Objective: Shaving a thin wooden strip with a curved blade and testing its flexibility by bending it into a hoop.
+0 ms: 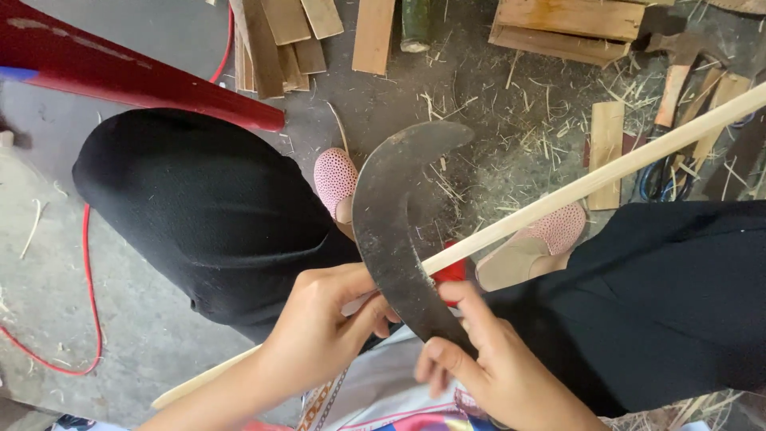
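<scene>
Probably we hold a heavy, stiff curved blade [391, 231] clenched in our right hand [495, 371], left hand [319, 327] gripping the light bamboo strip [590, 179].

1. The curved blade [391, 215] is dark metal, matt and rough-pitted.
2. The long stick [590, 182] is pale wood, smooth and bare.
3. The trousers [207, 207] are black matt cloth.
4. The shoes [337, 177] are pink perforated fabric.
5. The floor [144, 319] is grey, rough concrete strewn with wood shavings.

head view | worn on head | faces steeply down | close over hands [399, 343], knees | floor [495, 104] beyond
</scene>
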